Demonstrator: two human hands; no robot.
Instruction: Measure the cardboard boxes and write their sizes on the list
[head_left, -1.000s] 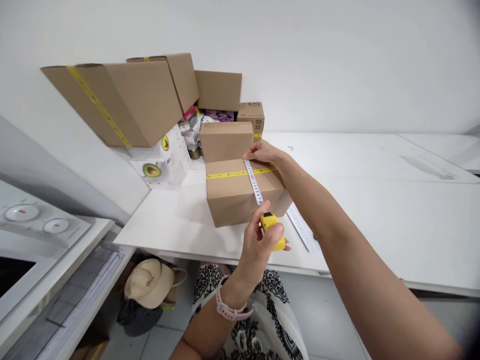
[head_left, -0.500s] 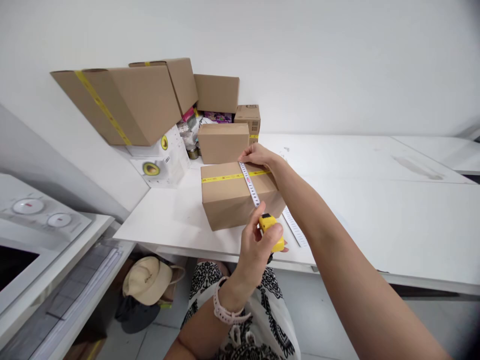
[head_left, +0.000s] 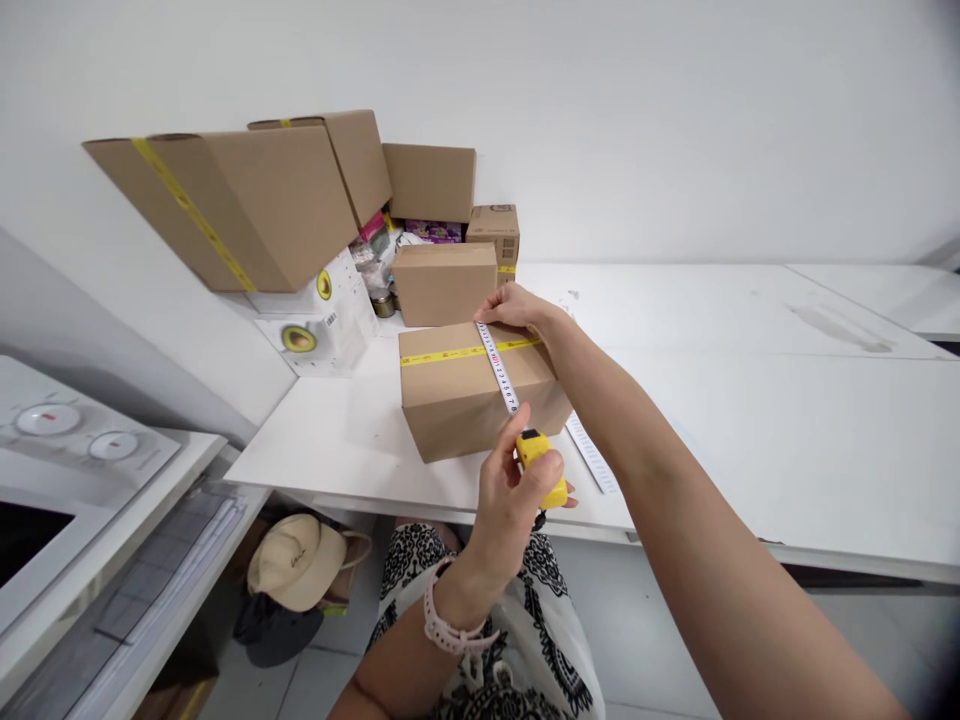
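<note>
A cardboard box (head_left: 442, 400) with yellow tape along its top stands on the white table. My left hand (head_left: 510, 490), a pale watch band on its wrist, is closed round a yellow tape measure (head_left: 541, 470) just off the box's near edge. The white blade (head_left: 501, 372) runs out of it across the top of the box, over the yellow tape. At the far top edge, my right hand (head_left: 510, 305) pinches the blade's end down against the cardboard. Its fingertips partly hide the hook.
Behind stands another cardboard box (head_left: 444, 288), with more boxes stacked at the back left over white avocado-printed cartons (head_left: 315, 335). A printed sheet (head_left: 592, 455) lies right of the box. A white appliance with dials (head_left: 49, 420) is at left; a cap (head_left: 296, 562) sits below.
The view has shifted very slightly. Both hands, the tape measure and the box hold practically the same positions.
</note>
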